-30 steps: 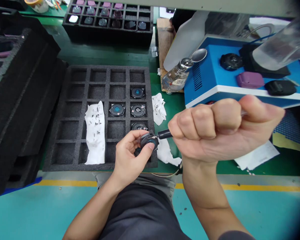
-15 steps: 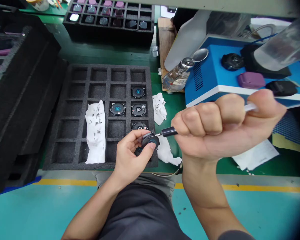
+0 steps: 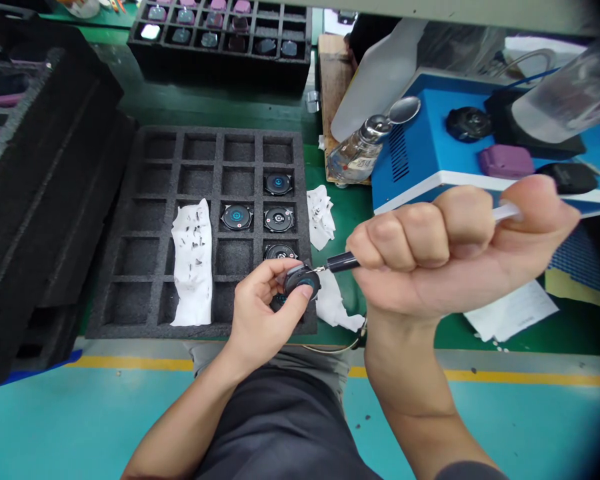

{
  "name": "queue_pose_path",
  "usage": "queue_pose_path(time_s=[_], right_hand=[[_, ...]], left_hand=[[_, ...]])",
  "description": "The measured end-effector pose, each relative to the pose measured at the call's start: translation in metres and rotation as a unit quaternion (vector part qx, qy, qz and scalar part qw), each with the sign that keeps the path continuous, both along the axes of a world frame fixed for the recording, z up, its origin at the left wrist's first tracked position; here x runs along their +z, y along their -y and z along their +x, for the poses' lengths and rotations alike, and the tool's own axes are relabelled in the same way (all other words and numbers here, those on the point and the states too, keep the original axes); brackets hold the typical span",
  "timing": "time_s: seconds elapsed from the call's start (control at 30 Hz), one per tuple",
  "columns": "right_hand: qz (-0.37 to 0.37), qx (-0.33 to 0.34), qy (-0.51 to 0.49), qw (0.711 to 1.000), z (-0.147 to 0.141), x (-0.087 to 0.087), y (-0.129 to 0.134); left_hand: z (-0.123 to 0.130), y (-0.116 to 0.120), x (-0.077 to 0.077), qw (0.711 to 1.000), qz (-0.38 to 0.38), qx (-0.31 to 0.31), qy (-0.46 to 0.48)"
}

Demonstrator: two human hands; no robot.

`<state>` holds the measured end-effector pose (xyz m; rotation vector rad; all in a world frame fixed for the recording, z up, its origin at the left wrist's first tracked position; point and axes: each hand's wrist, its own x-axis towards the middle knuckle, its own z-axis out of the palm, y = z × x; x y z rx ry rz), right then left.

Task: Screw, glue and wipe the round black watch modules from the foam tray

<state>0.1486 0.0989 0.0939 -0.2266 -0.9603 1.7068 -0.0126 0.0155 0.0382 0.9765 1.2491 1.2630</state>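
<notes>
My left hand [image 3: 266,312] pinches a round black watch body [image 3: 296,279] between thumb and fingers, over the near right corner of a dark foam tray [image 3: 139,279]. My right hand [image 3: 445,250] is a fist around a slim tool [image 3: 342,261] with a black barrel, a thin metal tip and a whitish end by the thumb. That tip meets the edge of the watch body; its exact kind is hidden by my fingers. Further round watch bodies [image 3: 279,219] lie in the tray's right columns. A white paper strip [image 3: 193,267] with small dark bits lies across the tray.
Crumpled white tissues [image 3: 321,217] lie right of the tray. Behind them stand a glass bottle [image 3: 357,150] with a raised metal lid and a blue box [image 3: 423,143] carrying several objects. Stacked black foam trays [image 3: 75,153] rise at the left; another filled foam tray [image 3: 220,65] is at the back.
Hardly anything differs. The view has shifted slightly, and both hands keep the same grip, with the tool tip still at the watch's edge.
</notes>
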Motion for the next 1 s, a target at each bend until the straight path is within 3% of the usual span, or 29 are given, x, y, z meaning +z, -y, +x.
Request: queue_pose_path(time_s=[0.2,0.53,0.8,1.0], right_hand=[[0.087,0.057,-0.041,0.994,-0.005,-0.008,-0.01],[0.045,0.066,-0.042,0.996,-0.004,-0.015,-0.006],[-0.014,0.043,-0.005,0.999,-0.009,-0.005,0.008],[0.02,0.066,0.001,0.998,-0.009,-0.008,0.003]], left_hand=[[0.003,-0.001,0.003,0.999,-0.002,-0.001,-0.034],[0.002,0.0,0.0,0.998,0.012,-0.007,-0.057],[0.003,0.001,-0.001,0.998,0.01,-0.014,-0.058],[0.003,0.001,0.0,0.998,0.007,-0.014,-0.058]])
